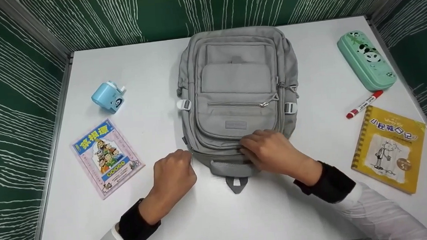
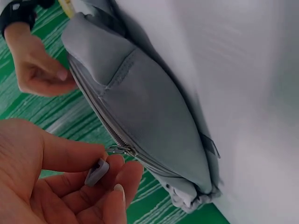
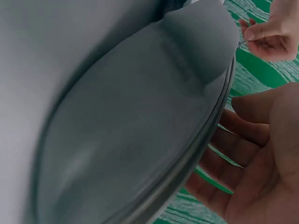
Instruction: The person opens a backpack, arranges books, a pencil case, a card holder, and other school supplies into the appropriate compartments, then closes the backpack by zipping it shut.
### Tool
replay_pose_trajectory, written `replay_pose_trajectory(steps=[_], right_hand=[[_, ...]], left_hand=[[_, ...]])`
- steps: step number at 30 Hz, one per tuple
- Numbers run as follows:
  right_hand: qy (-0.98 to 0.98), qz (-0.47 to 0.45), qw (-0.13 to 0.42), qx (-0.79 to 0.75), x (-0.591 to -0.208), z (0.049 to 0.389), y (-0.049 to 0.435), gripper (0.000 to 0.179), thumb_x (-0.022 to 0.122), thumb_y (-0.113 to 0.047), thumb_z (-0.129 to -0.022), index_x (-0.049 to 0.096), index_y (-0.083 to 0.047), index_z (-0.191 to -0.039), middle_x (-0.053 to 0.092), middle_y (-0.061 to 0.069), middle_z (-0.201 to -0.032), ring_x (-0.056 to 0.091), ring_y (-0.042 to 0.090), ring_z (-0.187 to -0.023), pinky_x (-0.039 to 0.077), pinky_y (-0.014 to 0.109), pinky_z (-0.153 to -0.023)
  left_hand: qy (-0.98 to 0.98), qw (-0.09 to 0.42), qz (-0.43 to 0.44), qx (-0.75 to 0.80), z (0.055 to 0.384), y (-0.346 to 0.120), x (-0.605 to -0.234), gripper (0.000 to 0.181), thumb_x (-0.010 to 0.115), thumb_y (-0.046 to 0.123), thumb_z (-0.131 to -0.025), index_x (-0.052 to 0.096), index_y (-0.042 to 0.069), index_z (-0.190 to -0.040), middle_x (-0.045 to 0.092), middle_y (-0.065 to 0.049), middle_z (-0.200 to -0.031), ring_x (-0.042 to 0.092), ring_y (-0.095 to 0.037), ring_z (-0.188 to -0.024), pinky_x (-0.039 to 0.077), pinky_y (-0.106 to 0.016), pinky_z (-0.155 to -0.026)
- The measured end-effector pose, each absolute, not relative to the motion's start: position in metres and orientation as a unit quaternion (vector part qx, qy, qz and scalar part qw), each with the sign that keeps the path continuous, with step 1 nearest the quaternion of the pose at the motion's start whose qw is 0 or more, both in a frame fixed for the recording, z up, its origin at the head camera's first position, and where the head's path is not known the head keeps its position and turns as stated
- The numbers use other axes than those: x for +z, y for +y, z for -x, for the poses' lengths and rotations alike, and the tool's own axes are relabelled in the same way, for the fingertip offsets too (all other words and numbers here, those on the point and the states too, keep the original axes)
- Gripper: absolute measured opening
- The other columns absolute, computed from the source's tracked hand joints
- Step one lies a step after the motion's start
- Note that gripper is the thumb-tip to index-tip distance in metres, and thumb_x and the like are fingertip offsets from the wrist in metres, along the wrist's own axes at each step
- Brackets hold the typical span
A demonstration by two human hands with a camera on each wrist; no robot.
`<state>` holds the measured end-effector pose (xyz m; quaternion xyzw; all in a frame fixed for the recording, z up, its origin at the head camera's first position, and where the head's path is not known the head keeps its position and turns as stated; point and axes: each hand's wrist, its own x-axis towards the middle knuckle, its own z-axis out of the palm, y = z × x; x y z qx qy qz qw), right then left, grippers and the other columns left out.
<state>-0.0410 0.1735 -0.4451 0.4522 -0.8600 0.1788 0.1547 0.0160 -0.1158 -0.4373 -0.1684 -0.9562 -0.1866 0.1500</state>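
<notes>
At centre, a backpack [image 1: 236, 78] stretches away, handle [image 1: 230, 169] nearest, left hand [image 1: 175, 177] pinching zip [image 2: 122, 150], right hand [image 1: 275, 151] unclenched.

A small booth-like work area is showing, set around a white table [image 1: 219, 222]. Green panels [image 1: 215, 10] streaked with wavering white lines are closing in the table on 3 sides, and grey metal strips [image 1: 40, 26] are running down the 2 corners where the panels are meeting. School goods are giving the spot a study-desk look: 2 books [image 1: 389, 149], a pencil case [image 1: 367, 60], a red marker [image 1: 364, 104], a blue pencil sharpener [image 1: 107, 97] and a grey backpack [image 1: 235, 78] are sitting on the tabletop.
</notes>
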Motion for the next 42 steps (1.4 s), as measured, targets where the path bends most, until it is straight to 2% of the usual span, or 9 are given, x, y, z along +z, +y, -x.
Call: replay_pose_trajectory(steps=[6, 9, 12, 18, 23, 28, 31, 36, 42], right_hand=[[-0.854, -0.471, 0.146, 0.163, -0.450, 0.032, 0.148, 0.017, 0.077, -0.022, -0.095, 0.073, -0.006, -0.101, 0.072, 0.003, -0.084, 0.068, 0.023, -0.071, 0.055, 0.037, -0.058], [-0.850, -0.484, 0.142, 0.154, -0.457, 0.029, 0.144, 0.011, 0.076, -0.017, -0.095, 0.070, -0.008, -0.093, 0.065, 0.001, -0.078, 0.064, 0.022, -0.068, 0.053, 0.036, -0.056], [-0.846, -0.495, 0.133, 0.149, -0.461, 0.027, 0.145, 0.012, 0.075, -0.010, -0.095, 0.066, -0.010, -0.086, 0.061, 0.001, -0.077, 0.060, 0.021, -0.066, 0.051, 0.034, -0.053], [-0.838, -0.498, 0.128, 0.184, -0.458, 0.024, 0.151, 0.016, 0.078, -0.007, -0.089, 0.066, -0.010, -0.079, 0.060, -0.001, -0.076, 0.056, 0.019, -0.065, 0.047, 0.031, -0.050], [-0.831, -0.498, 0.127, 0.213, -0.455, 0.023, 0.155, 0.019, 0.079, -0.004, -0.086, 0.065, -0.011, -0.075, 0.059, -0.002, -0.072, 0.052, 0.018, -0.062, 0.045, 0.030, -0.050], [-0.829, -0.499, 0.123, 0.218, -0.453, 0.022, 0.158, 0.017, 0.080, -0.007, -0.086, 0.068, -0.012, -0.076, 0.059, -0.002, -0.072, 0.052, 0.018, -0.061, 0.044, 0.030, -0.050], [-0.830, -0.498, 0.125, 0.217, -0.453, 0.022, 0.159, 0.017, 0.080, -0.008, -0.086, 0.069, -0.012, -0.075, 0.059, -0.002, -0.072, 0.053, 0.018, -0.061, 0.045, 0.030, -0.050], [-0.831, -0.495, 0.123, 0.220, -0.453, 0.021, 0.157, 0.019, 0.080, -0.008, -0.086, 0.067, -0.012, -0.074, 0.057, -0.002, -0.071, 0.053, 0.017, -0.061, 0.046, 0.031, -0.051], [-0.832, -0.494, 0.128, 0.216, -0.452, 0.019, 0.154, 0.021, 0.079, -0.006, -0.086, 0.064, -0.012, -0.072, 0.054, -0.003, -0.070, 0.052, 0.016, -0.062, 0.048, 0.031, -0.053]], left_hand=[[-0.948, 0.157, 0.190, -0.201, -0.024, -0.107, -0.439, 0.033, 0.057, -0.015, -0.072, 0.045, 0.013, -0.057, 0.043, -0.001, -0.054, 0.036, -0.010, -0.047, 0.033, -0.031, -0.036], [-0.944, 0.164, 0.195, -0.208, -0.025, -0.105, -0.439, 0.028, 0.057, -0.015, -0.073, 0.051, 0.009, -0.059, 0.047, -0.002, -0.055, 0.041, -0.011, -0.047, 0.035, -0.030, -0.037], [-0.943, 0.172, 0.194, -0.207, -0.023, -0.106, -0.440, 0.024, 0.059, -0.013, -0.075, 0.057, 0.007, -0.062, 0.050, -0.003, -0.056, 0.047, -0.014, -0.046, 0.038, -0.032, -0.037], [-0.948, 0.188, 0.158, -0.200, -0.006, -0.117, -0.443, 0.030, 0.059, -0.011, -0.073, 0.047, 0.012, -0.058, 0.049, -0.003, -0.056, 0.051, -0.021, -0.045, 0.039, -0.040, -0.037], [-0.957, 0.164, 0.135, -0.199, 0.014, -0.125, -0.448, 0.028, 0.059, -0.011, -0.073, 0.050, 0.011, -0.059, 0.051, -0.003, -0.056, 0.053, -0.024, -0.046, 0.041, -0.043, -0.038], [-0.967, 0.139, 0.108, -0.183, 0.039, -0.132, -0.452, 0.018, 0.061, -0.009, -0.074, 0.061, 0.006, -0.064, 0.058, -0.008, -0.060, 0.060, -0.032, -0.050, 0.045, -0.048, -0.042], [-0.974, 0.115, 0.093, -0.171, 0.056, -0.136, -0.454, 0.015, 0.061, -0.008, -0.074, 0.063, 0.005, -0.065, 0.061, -0.011, -0.062, 0.063, -0.037, -0.054, 0.047, -0.051, -0.045], [-0.982, 0.077, 0.073, -0.157, 0.085, -0.142, -0.456, 0.019, 0.062, -0.007, -0.075, 0.060, 0.006, -0.062, 0.062, -0.012, -0.062, 0.065, -0.037, -0.057, 0.048, -0.052, -0.047], [-0.986, 0.049, 0.054, -0.148, 0.114, -0.147, -0.462, 0.019, 0.065, -0.006, -0.078, 0.064, 0.006, -0.064, 0.068, -0.014, -0.068, 0.068, -0.037, -0.063, 0.052, -0.052, -0.051]])
